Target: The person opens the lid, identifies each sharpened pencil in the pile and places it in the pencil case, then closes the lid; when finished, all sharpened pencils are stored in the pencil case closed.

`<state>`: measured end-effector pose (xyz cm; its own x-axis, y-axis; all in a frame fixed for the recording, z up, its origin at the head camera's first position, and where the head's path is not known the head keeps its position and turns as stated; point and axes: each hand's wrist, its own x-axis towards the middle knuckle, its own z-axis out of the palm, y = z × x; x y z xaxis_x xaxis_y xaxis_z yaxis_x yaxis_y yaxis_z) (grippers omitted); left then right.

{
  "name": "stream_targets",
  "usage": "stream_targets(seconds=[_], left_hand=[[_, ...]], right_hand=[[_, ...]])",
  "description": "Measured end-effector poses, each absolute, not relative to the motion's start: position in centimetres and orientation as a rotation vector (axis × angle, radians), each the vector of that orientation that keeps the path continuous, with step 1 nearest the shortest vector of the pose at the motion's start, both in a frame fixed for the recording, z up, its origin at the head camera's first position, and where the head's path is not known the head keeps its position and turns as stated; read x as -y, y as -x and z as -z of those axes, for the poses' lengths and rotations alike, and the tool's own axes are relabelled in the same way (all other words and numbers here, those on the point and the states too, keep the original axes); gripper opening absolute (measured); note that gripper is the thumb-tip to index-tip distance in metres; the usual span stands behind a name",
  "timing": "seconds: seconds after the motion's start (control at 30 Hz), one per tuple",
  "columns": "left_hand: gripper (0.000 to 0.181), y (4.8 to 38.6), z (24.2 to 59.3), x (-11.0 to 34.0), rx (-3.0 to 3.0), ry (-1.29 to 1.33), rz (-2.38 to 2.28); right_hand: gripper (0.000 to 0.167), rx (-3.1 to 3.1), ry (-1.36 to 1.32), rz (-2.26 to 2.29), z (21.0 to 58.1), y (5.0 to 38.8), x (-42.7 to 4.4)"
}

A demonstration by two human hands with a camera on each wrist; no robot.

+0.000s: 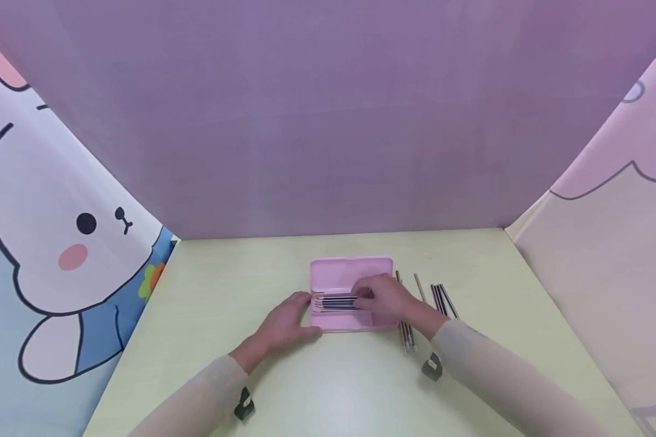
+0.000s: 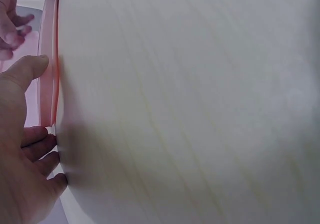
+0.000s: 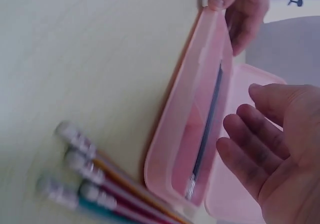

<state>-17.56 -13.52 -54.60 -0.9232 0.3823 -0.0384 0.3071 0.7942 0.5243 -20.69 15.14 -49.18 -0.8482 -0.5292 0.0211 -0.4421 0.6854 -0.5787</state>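
An open pink pencil case (image 1: 351, 274) lies on the table with several dark pencils (image 1: 336, 302) in its near half. At its left front corner my left hand (image 1: 283, 323) holds it, the thumb on the front wall (image 2: 48, 88) and the fingers around the end. My right hand (image 1: 385, 297) is over the case, by the pencils' right part. In the right wrist view the right hand (image 3: 285, 144) has its fingers loosely extended with nothing between them, beside a dark pencil (image 3: 207, 129) inside the case.
Several loose pencils (image 1: 407, 337) lie just right of the case, partly under the right forearm. Further right are a tan pencil (image 1: 420, 288) and several dark ones (image 1: 443, 300). A purple panel (image 1: 328, 121) stands behind the table, with cartoon-printed sheets at both sides.
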Motion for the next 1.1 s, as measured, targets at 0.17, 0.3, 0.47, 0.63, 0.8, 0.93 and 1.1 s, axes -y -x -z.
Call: stream_targets(seconds=[0.17,0.3,0.47,0.63,0.8,0.93,1.1], left_hand=[[0.089,17.5,54.6,13.6,-2.845,-0.558,-0.792],[0.089,17.4,54.5,13.5,-2.846,-0.559,-0.791],[0.088,17.4,54.5,13.5,-2.851,-0.567,-0.786],[0.087,17.4,54.4,13.6,-2.859,-0.572,-0.770],[0.087,17.5,54.5,13.6,-2.856,-0.573,-0.776],[0.087,17.5,54.6,13.6,-2.858,-0.566,-0.769],[0.087,17.6,54.7,13.7,-2.865,-0.570,-0.755]], right_hand=[[0.021,-2.704,0.752,1.091,48.2,20.0,-17.6],[0.024,-2.718,0.670,1.160,47.9,19.5,-19.9],[0.022,-2.741,0.524,1.175,48.2,19.1,-22.5],[0.030,-2.677,0.341,1.252,49.0,18.8,-24.5],[0.035,-2.690,0.228,1.210,50.2,18.5,-25.5],[0.034,-2.721,0.149,1.183,50.9,18.5,-25.5],[0.035,-2.736,0.045,1.177,51.4,18.6,-25.0]])
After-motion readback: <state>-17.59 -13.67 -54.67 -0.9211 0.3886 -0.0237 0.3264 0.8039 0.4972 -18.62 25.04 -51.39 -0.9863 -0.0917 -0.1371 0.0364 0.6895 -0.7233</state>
